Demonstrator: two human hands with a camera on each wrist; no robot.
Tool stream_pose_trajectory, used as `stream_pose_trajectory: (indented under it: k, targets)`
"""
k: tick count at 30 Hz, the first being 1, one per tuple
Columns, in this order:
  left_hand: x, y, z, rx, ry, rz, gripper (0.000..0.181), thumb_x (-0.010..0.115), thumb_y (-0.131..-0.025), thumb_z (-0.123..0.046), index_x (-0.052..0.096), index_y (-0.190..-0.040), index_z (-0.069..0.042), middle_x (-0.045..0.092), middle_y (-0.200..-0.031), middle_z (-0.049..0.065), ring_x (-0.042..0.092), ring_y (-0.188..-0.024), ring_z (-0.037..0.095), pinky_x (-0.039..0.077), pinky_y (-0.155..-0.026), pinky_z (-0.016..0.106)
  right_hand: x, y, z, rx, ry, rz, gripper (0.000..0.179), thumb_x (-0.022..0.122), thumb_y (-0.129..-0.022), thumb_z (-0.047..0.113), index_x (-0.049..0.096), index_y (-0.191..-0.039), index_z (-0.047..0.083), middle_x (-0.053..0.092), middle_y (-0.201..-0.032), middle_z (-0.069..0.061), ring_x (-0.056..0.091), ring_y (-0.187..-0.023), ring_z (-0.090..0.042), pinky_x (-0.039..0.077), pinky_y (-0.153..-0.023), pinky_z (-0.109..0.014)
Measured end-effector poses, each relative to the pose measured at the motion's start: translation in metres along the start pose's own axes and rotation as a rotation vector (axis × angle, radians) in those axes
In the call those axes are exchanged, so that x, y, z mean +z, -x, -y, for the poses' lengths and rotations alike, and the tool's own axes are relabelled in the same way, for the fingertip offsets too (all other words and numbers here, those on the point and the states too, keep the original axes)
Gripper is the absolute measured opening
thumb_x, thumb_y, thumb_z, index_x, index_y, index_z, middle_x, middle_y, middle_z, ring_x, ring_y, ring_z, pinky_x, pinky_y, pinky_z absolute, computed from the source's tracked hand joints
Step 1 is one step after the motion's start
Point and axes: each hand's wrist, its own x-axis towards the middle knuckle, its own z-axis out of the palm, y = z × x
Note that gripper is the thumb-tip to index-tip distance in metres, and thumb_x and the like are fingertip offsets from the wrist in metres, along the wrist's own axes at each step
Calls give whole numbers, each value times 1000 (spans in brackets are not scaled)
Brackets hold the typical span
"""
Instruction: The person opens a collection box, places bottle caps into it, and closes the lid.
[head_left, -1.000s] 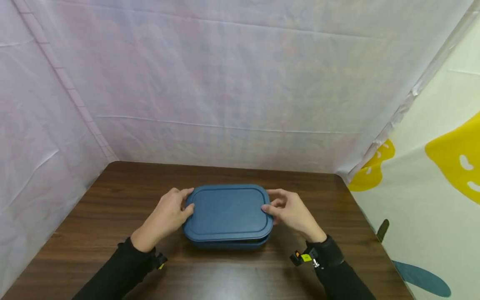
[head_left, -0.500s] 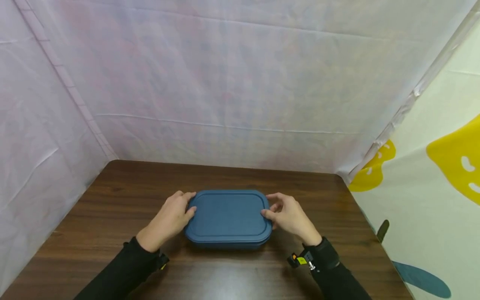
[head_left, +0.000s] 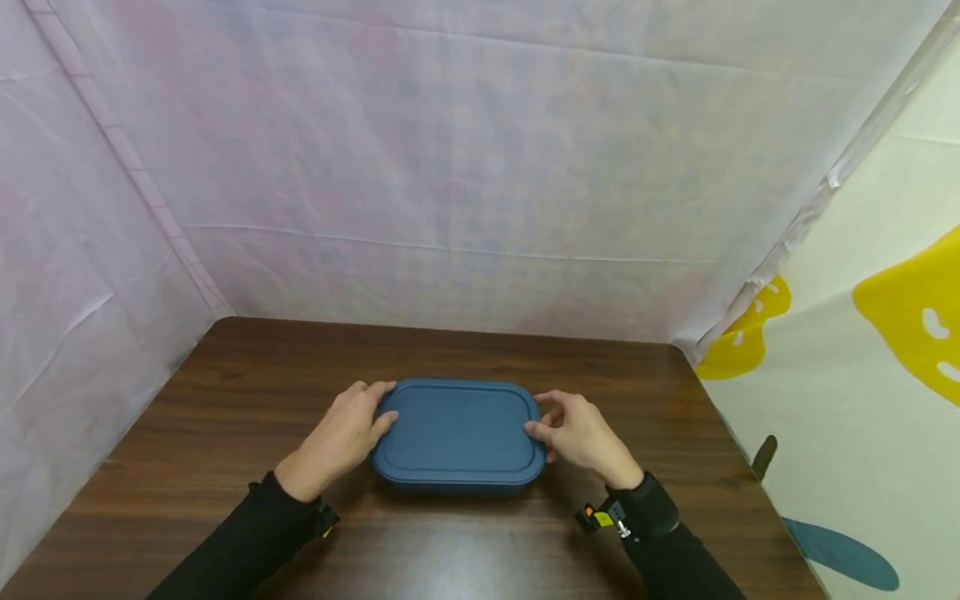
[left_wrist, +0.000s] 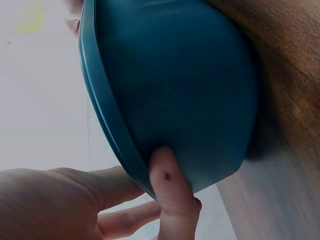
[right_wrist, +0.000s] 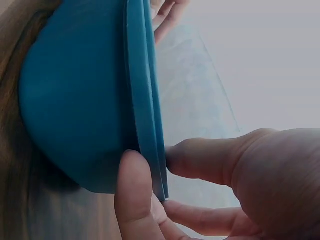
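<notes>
A blue rectangular lunch box (left_wrist: 185, 95) with rounded corners stands on the table, its flat blue lid (head_left: 459, 432) covering the top. My left hand (head_left: 337, 437) grips the lid's left end, thumb on top and a finger curled under the rim, as the left wrist view shows. At the opposite end my right hand (head_left: 585, 437) pinches the lid's right edge, the thumb above and a fingertip below the rim in the right wrist view. Lid and box wall meet closely along the front. What the box holds inside is hidden.
The dark wooden table (head_left: 225, 400) has a white cloth wall (head_left: 450, 167) behind it and another on the left. At the right hangs a pale cloth with yellow smiling shapes (head_left: 918, 308). Black sleeves (head_left: 240, 533) with wrist-worn devices cover both forearms.
The lid's raised near edge has come down onto the box, and the dark gap at the front right has gone. Both hands shifted slightly and keep their hold at the ends.
</notes>
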Motion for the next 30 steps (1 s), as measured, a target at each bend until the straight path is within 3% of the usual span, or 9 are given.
stream_pose_trajectory:
  k: [11,15,19,22,24,27,30]
  targets:
    - [0,2,-2,-9,4,30,55,70,-118,-16,57,-164,10,71,-134,32,66,-106,31,59,-84,43,-1,-1,-5,-51,22,24,56,81,-112,18,62,-161,-1,77,-97,-9,76,-69,-21,69,-69,-46]
    - [4,5,-4,-15,-26,30,59,69,-119,-20,53,-169,7,65,-145,35,71,-111,35,63,-87,47,3,0,-8,-141,151,-35,59,82,-111,19,62,-163,-1,78,-125,-18,83,-102,-29,71,-85,-44]
    - [13,9,-4,63,-96,-22,69,72,-117,-31,49,-173,1,53,-166,35,68,-137,49,66,-101,60,11,1,-6,-309,279,-124,69,85,-109,20,57,-169,1,63,-155,-25,76,-132,-38,68,-105,-50]
    - [20,7,-10,149,-160,-67,75,75,-115,-44,50,-175,-6,46,-179,30,54,-159,55,58,-116,73,20,0,2,-425,341,-147,77,85,-110,30,52,-173,2,57,-168,-25,66,-149,-43,61,-119,-59]
    - [25,3,-15,192,-191,-62,79,72,-114,-54,50,-177,-11,41,-185,26,45,-168,55,48,-126,79,27,-3,7,-462,379,-127,82,82,-111,38,47,-176,2,51,-177,-26,52,-165,-47,52,-130,-66]
    - [35,0,-21,237,-207,-14,83,61,-115,-68,48,-179,-17,34,-191,20,32,-177,53,30,-136,84,37,-6,11,-463,431,-62,91,77,-113,50,39,-180,1,39,-187,-26,30,-178,-50,39,-138,-71]
    - [46,0,-24,248,-218,34,87,51,-115,-77,44,-181,-21,29,-194,16,23,-180,52,14,-139,87,45,-8,9,-444,479,-5,94,70,-115,57,35,-181,0,30,-191,-25,21,-181,-50,28,-143,-72]
